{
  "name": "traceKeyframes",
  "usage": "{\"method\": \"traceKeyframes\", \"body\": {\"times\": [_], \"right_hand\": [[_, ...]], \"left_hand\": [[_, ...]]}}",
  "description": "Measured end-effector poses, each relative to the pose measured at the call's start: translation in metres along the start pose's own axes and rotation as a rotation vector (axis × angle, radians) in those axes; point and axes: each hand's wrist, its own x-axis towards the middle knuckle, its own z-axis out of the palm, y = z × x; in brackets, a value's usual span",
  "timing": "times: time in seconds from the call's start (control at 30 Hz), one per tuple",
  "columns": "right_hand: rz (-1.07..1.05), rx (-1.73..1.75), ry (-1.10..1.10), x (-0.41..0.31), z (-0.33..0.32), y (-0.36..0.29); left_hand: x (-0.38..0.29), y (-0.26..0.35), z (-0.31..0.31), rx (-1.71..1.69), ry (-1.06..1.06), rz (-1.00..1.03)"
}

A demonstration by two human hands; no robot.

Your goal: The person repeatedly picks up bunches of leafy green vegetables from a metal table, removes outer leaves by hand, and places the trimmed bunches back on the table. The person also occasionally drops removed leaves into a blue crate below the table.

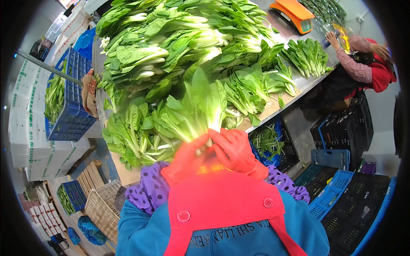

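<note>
My left hand [187, 158], in an orange-red rubber glove, grips the stem bases of a bunch of leafy greens [189, 118]. The bunch fans away from me over the near edge of the table. At the same stem ends is my gloved right hand [235, 148], its fingers and thumb closed around the base of an upright green [216, 107]. The palms and some stem ends are hidden. Loose greens [131, 137] lie to the left of the bunch, and another cluster of greens [246, 88] lies to its right.
A large heap of greens [179, 38] covers the far part of the metal table [307, 84]. An orange scale [294, 14] stands at the far right. Another person [358, 64] handles something there. Crates [355, 198] stand at right, and a blue crate [75, 99] at left.
</note>
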Motion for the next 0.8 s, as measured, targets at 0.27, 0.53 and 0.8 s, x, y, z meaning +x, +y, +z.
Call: {"method": "traceKeyframes", "body": {"times": [0.27,0.53,0.8], "right_hand": [[0.203,0.083,0.042,-0.022,0.013,0.009],[0.646,0.61,0.01,-0.027,0.016,0.002],[1.021,1.209,0.287,-0.027,0.017,-0.006]], "left_hand": [[0.029,-0.007,-0.023,0.03,0.02,-0.024],[0.015,-0.001,0.01,0.182,0.105,-0.069],[0.021,-0.014,0.006,0.201,0.138,0.29]]}}
